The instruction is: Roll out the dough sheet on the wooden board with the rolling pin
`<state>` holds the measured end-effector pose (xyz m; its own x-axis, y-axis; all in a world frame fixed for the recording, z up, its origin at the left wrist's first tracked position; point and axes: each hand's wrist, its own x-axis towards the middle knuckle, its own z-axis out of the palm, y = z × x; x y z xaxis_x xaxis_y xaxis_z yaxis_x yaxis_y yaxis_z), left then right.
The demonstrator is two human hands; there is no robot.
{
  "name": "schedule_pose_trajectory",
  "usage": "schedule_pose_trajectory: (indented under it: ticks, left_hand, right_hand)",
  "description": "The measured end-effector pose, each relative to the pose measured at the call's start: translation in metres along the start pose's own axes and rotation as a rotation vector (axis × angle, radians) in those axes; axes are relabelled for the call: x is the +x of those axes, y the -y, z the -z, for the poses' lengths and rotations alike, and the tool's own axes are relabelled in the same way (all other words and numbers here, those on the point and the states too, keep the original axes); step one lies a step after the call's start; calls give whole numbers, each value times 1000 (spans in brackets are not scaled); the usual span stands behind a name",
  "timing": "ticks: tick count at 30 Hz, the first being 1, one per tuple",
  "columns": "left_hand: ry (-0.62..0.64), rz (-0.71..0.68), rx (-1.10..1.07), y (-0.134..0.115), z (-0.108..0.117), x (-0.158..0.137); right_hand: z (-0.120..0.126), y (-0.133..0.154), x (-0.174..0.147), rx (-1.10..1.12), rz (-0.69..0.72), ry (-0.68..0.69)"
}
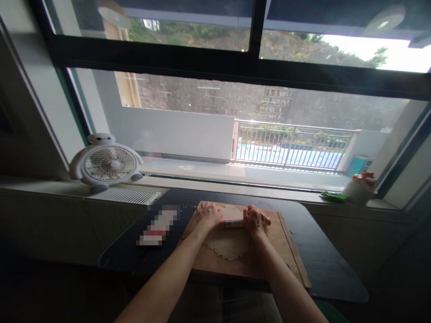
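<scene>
A flat sheet of pale dough (230,246) with a ragged near edge lies on a wooden board (286,260). Across its far part rests a rolling pin (234,224), its middle showing between my two hands. My left hand (209,212) is closed round the pin's left end, which the fingers hide. On the right, my right hand (256,219) wraps the other end, and a short tip of the pin sticks out past it. Both forearms reach forward over the near side of the board.
The board lies on a dark table (323,255). A blurred-out item (158,226) lies to its left. Beyond, a white fan (107,163) stands by the window at left, and a pale container (360,190) with a green item (333,197) sits on the sill at right.
</scene>
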<state>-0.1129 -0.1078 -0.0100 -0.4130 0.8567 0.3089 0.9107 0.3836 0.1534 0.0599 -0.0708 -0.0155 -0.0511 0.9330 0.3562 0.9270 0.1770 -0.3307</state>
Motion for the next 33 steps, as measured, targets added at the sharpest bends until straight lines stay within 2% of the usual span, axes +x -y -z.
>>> schedule_pose_trajectory:
  ticks: [6, 15, 22, 27, 33]
  left_hand:
    - [-35, -9, -3, -3, 4, -5]
    - [-39, -41, 11, -1, 0, 27]
    - [-16, -68, 50, 1, -6, 42]
    - [-1, -65, 47, 1, -6, 36]
    - [-1, -36, 44, -5, 4, 14]
  right_hand:
    - [2, 0, 0, -6, 14, -2]
    - [-11, 10, 39, -9, -1, 116]
    - [-18, 17, 62, 12, -18, 154]
    - [-11, 11, 45, 7, -28, 145]
    - [-1, -2, 12, 0, 75, 3]
